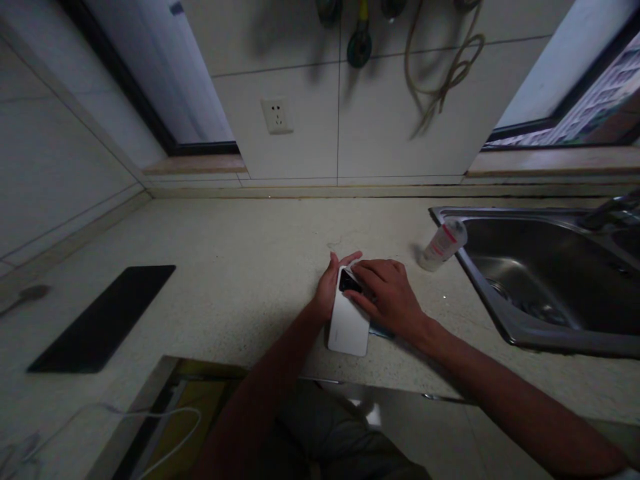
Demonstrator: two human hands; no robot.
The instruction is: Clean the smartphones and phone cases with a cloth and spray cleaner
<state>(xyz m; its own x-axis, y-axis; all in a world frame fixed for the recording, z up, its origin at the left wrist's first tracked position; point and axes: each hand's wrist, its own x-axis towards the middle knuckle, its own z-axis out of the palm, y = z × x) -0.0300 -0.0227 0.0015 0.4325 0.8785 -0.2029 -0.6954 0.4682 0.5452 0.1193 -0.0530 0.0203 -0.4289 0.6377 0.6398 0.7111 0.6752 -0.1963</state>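
A white smartphone [349, 327] with a black camera area near its top is held over the counter, back side up. My left hand [327, 287] grips its upper left edge, with the thumb and fingertips showing past the top. Bent over the upper right corner, my right hand [390, 293] has its thumb and fingers closed around the camera area and partly hides it. Just below the right hand, a flat dark bluish thing [381, 331] lies on the counter, mostly covered, and I cannot make out what it is.
A clear plastic cup [444, 244] with a red band leans by the steel sink [500, 327] on the right. To the left are a black flat mat [105, 320], a dark spoon-like utensil [33, 293] and a white cable [170, 412] by the counter opening. A wall socket [277, 116] sits above.
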